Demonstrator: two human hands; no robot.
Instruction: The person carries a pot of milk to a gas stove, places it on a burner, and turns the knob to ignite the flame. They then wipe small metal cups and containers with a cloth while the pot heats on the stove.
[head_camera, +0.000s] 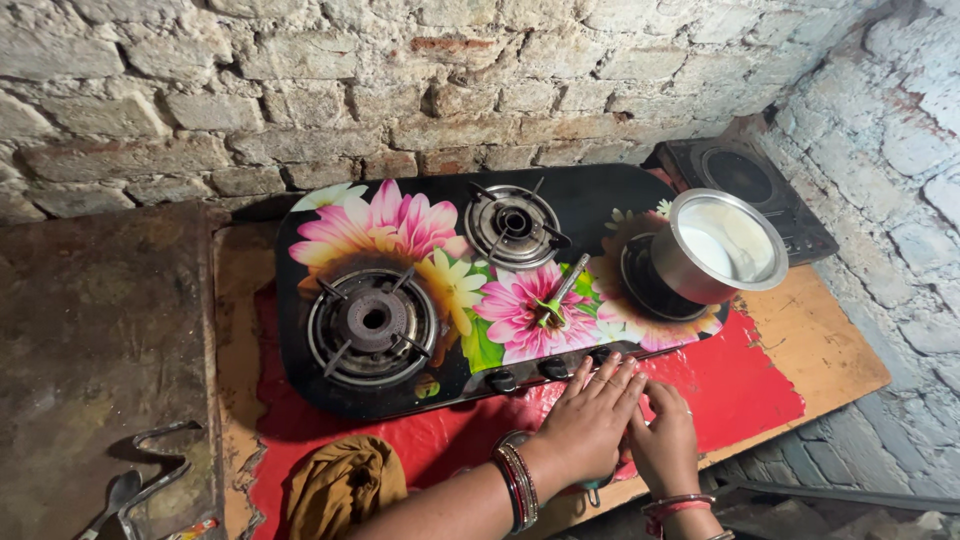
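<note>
Left hand (590, 415) lies flat, fingers extended forward; right hand (662, 440) beside it, fingers curled, touching

We face a rough whitewashed brick wall (300, 90); it meets a second brick wall (900, 180) at right. A wooden tabletop (820, 345) under red sheeting (740, 390).

- Three-burner gas stove (560, 215): fills the middle of the counter (830, 350); a steel pot of milk (718, 247) blocks its right burner.
- Left burner (372, 322) and centre burner (514, 222): uncovered, reachable from above.
- Gas lighter (560, 290): lies between the centre and right burners.
- Hands (625, 420): crowd the front edge by the knobs (525, 375).
- Brick wall (400, 90): closes the rear.
- Brown cloth (343, 485): occupies the front left.
</note>
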